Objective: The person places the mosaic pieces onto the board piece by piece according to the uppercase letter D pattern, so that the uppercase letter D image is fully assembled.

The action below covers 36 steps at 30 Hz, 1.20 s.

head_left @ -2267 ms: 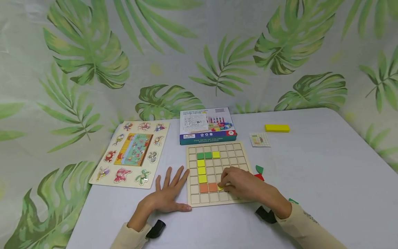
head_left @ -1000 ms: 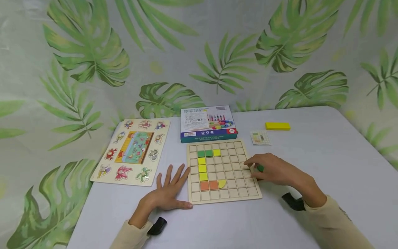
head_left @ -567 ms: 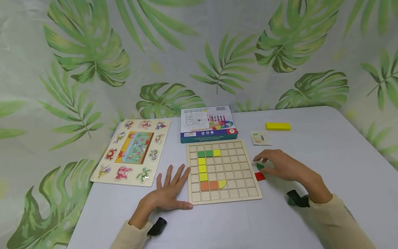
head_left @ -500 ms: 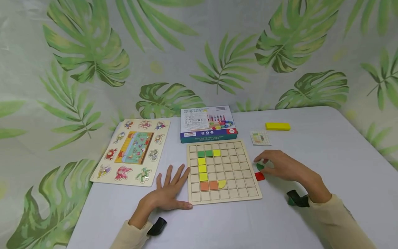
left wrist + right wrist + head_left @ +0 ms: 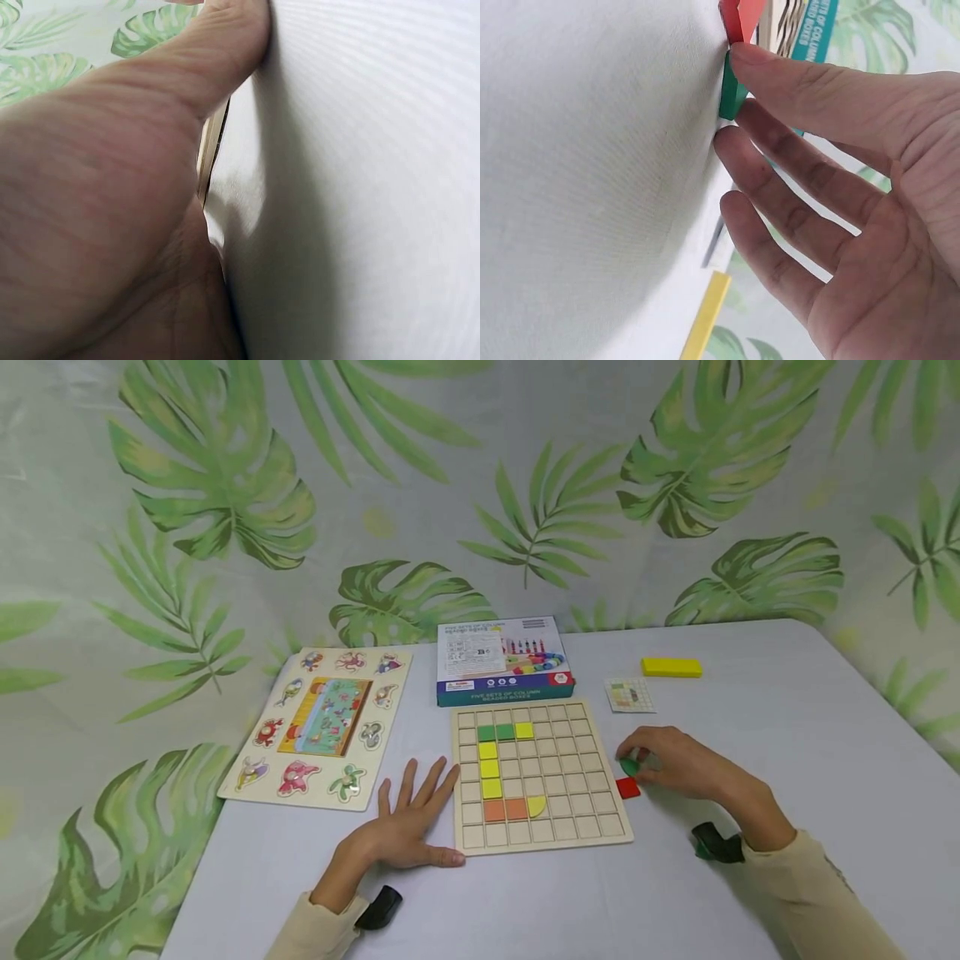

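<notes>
My left hand [image 5: 408, 835] lies spread on the table, its fingertips and thumb at the left edge of a wooden grid board [image 5: 558, 831]. Green and yellow square tiles, two orange tiles [image 5: 505, 810] and a yellow quarter-circle tile [image 5: 537, 807] sit in its cells. Right of the board, my right hand [image 5: 678, 764] pinches a green quarter-circle tile [image 5: 732, 94] between thumb and index finger, down at the tablecloth. A red tile [image 5: 627, 787] lies right beside it. In the left wrist view, my palm and thumb [image 5: 217, 45] hide most of the board.
A boxed bead set [image 5: 504, 664] stands behind the board. A small pattern card [image 5: 630, 695] and a yellow block [image 5: 671, 667] lie at the back right. At left is a sea-animal puzzle [image 5: 315, 727]. Another green piece [image 5: 702, 850] is partly hidden by the right wrist's black camera.
My right hand has left the yellow quarter-circle tile in the board, moved right and closed its fingertips on the green one. The left hand has stayed in place.
</notes>
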Motion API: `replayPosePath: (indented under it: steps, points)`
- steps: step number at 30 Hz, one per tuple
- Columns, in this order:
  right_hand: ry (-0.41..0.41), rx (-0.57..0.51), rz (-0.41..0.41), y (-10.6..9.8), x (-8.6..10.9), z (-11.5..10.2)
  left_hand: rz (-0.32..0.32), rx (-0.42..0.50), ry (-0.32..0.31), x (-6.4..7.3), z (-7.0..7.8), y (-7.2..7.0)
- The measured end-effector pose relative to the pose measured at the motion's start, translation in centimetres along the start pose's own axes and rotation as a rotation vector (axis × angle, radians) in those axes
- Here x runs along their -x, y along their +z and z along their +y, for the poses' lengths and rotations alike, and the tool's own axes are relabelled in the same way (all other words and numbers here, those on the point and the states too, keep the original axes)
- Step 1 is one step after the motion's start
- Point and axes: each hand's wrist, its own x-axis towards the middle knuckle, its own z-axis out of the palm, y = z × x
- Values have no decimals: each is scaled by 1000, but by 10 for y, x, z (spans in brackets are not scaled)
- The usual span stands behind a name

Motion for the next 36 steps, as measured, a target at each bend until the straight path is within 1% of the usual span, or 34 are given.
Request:
replayPosePath:
  steps: [3,9,18,23,31,34,36]
  points:
    - [-9,4,-3,0,-1,-1,-2,4,2,0,0,0]
    - [-16,17,-1,0,-3,-1,4,-17,4,1,1,0]
    - [38,41,-10,-2,-3,-4,2,-1,0,1,2,0]
    - [34,32,-15,-2,-3,-3,4,-2,8,1,1,0]
    - [5,46,19,-2,0,-1,6,-9,2,0,1,0]
    - [-1,31,44,-2,0,-2,4,-15,0,0,1,0]
    - [-6,2,54,-2,-1,-3,4,-14,2,1,1,0]
